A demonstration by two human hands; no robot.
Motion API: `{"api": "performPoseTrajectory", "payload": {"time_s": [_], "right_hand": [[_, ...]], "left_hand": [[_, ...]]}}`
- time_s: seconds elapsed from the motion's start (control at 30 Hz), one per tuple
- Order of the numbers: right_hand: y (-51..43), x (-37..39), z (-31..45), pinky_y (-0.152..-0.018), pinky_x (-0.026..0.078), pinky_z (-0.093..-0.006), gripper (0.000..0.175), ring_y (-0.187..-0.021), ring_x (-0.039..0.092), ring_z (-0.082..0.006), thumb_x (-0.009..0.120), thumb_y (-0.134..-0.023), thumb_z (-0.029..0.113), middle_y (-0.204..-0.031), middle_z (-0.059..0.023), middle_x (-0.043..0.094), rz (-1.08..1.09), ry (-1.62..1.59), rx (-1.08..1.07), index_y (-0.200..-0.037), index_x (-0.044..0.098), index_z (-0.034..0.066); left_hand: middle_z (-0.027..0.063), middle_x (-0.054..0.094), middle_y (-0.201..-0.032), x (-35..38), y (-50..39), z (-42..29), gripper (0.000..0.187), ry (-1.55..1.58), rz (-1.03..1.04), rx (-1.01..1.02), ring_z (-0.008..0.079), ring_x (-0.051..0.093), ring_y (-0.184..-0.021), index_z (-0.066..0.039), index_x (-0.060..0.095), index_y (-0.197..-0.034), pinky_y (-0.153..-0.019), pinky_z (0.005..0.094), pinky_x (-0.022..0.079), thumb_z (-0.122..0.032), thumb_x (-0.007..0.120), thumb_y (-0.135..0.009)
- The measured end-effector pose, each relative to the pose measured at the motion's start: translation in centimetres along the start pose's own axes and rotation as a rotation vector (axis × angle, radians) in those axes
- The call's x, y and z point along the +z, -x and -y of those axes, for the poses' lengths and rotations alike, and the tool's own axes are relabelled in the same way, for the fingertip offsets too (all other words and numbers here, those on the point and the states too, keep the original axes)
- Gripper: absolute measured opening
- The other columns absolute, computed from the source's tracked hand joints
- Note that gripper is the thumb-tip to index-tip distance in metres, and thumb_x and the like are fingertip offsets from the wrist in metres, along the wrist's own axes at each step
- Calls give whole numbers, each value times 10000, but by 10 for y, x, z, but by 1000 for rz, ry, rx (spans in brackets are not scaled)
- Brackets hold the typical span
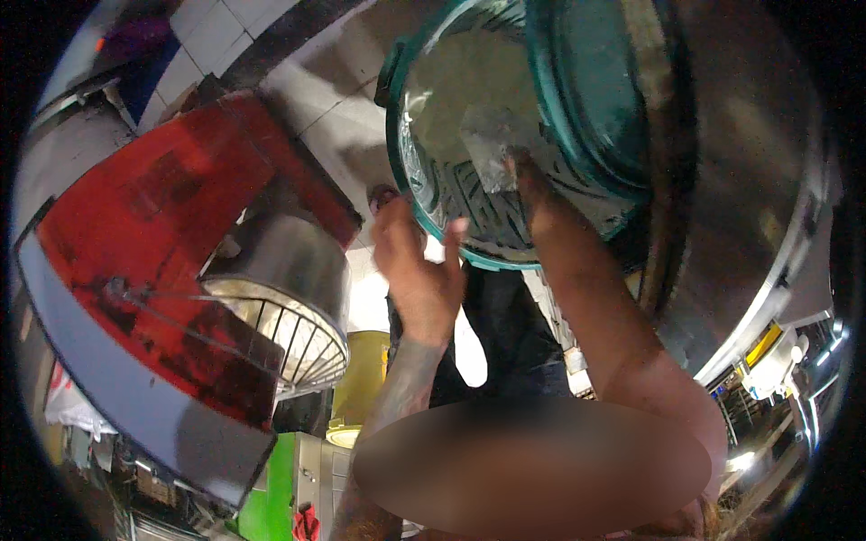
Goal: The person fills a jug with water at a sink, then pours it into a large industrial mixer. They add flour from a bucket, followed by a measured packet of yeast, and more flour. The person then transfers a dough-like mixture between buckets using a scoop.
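Note:
A teal plastic bin [399,145], lined with clear plastic film, stands before me with murky grey-brown contents. My right hand [517,162] reaches down into it, at the edge of a pale, crumpled, see-through piece [488,138]. The fingers are partly hidden and blurred, so their grip cannot be told. Outside the near left rim is my left hand [419,270], thumb and fingers apart, holding nothing; whether it touches the rim is unclear. A teal lid or second container [599,88] overlaps the bin's right side.
To the left stands a red cabinet or machine [162,182] beside a metal drum with a wire guard [298,331]. A large curved metal vessel [744,162] bounds the right. A yellow-olive bucket [358,372] is at lower left of centre. Pale tiles [325,88] cover the floor.

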State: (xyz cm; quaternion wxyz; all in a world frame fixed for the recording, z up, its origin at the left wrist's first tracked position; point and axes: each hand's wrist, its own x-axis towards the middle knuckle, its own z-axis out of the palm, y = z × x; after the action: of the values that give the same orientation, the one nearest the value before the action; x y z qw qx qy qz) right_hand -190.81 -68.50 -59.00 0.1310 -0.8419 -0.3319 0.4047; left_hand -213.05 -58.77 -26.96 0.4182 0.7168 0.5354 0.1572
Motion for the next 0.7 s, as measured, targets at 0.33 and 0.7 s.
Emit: {"api": "performPoseTrajectory", "payload": {"time_s": [0.33, 0.7], "right_hand": [[-147, 33, -17, -1132, 423, -436, 530, -1368, 498, -289, 585, -992, 267, -1481, -159, 526, 12, 172, 37, -1477, 470, 89], [-159, 42, -7, -1148, 401, -448, 521, -1383, 481, -288, 554, -1009, 289, -1497, -150, 512, 65, 159, 14, -1485, 465, 98]], "left_hand": [[162, 649, -1029, -12, -11, 64, 411, 299, 346, -420, 230, 667, -833, 27, 616, -1297, -763, 325, 539, -12, 727, -904], [9, 536, -889, -10, -17, 57, 158, 457, 355, -609, 99, 501, -840, 15, 580, -994, -769, 233, 416, 3, 713, -910]]}}
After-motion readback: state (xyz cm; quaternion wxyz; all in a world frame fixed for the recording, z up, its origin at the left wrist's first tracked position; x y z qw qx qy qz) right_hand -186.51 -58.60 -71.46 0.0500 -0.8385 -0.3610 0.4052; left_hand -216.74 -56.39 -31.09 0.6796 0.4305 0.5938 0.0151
